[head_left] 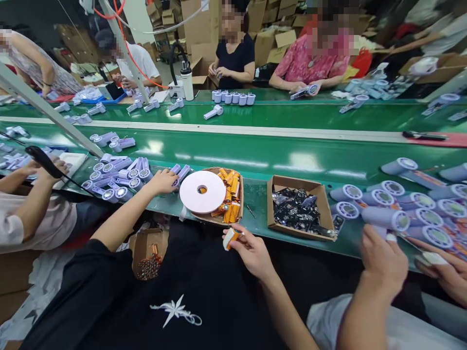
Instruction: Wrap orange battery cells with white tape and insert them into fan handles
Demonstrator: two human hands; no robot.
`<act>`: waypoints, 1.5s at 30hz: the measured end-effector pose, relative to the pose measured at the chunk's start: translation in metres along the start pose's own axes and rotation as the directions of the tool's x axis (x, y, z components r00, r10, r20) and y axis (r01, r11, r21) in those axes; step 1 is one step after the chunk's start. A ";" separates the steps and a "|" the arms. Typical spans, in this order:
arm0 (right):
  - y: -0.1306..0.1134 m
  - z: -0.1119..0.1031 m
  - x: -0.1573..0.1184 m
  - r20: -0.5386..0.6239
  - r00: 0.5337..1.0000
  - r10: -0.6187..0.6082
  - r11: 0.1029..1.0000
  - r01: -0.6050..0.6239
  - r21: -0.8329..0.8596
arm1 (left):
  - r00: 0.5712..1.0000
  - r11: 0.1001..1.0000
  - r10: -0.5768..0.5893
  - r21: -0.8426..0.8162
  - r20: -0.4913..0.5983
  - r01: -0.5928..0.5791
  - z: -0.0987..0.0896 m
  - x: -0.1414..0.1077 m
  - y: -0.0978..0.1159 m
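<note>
My left hand (163, 182) reaches to the green bench, its fingers curled on a lavender fan housing (182, 173) beside a pile of similar housings (122, 176). Close to my body, my right hand (253, 250) pinches an orange battery (232, 238) with a white face between thumb and fingers. Between the hands lies a large white tape roll (189, 194), resting partly over a cardboard box (241, 206) of orange batteries (231, 189). A thin dark rod-like tool (251, 211) lies just right of that box.
Another cardboard box (270, 214) holds small black parts. At right, a co-worker's hands (385, 257) work beside large lavender fans (423, 216); another person's hands (51, 170) are at left. A green conveyor (255, 150) runs behind. A lower box (164, 238) holds small metal pieces.
</note>
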State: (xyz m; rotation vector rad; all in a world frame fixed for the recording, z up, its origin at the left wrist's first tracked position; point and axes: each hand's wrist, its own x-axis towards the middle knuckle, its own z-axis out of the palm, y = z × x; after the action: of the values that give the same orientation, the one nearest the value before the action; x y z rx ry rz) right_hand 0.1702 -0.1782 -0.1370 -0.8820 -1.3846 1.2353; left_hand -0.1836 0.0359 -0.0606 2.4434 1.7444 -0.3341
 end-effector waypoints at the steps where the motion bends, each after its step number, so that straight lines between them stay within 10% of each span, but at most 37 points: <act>1: -0.003 0.001 0.002 -0.013 1.000 -0.016 1.000 0.016 -0.020 | 1.000 1.000 -0.006 0.019 0.023 0.006 0.004 0.007 0.000; 11: -0.025 -0.009 0.023 -0.346 0.938 -0.002 0.993 -0.037 -0.108 | 0.989 0.988 0.143 0.059 0.033 -0.144 -0.025 0.138 -0.011; 20: -0.034 -0.046 0.262 -0.158 0.979 -0.128 0.899 0.047 -0.435 | 0.914 0.897 0.404 -0.183 -0.023 -0.401 -0.017 0.281 0.024; 25: 0.028 -0.069 0.355 0.068 0.998 -0.014 0.815 0.051 -0.577 | 0.885 0.809 0.458 -0.374 -0.079 -0.452 0.013 0.292 0.030; 31: 0.087 -0.087 0.366 0.148 0.987 0.068 0.704 0.058 -0.708 | 0.916 0.810 0.386 -0.437 -0.107 -0.392 0.028 0.295 0.042; 39: 0.075 -0.081 0.358 0.258 0.914 0.311 0.337 0.148 -0.930 | 0.940 0.848 0.336 -0.414 -0.061 -0.330 0.024 0.298 0.059; 45: 0.061 -0.063 0.352 0.087 0.886 0.455 0.028 0.083 -0.996 | 0.950 0.850 0.307 -0.436 -0.045 -0.296 0.025 0.300 0.071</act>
State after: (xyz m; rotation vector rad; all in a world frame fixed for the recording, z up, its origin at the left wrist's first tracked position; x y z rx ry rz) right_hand 0.1563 0.1836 -0.1233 -1.9298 -2.6515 0.3373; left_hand -0.0257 0.2825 -0.1614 2.3025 1.2211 0.0599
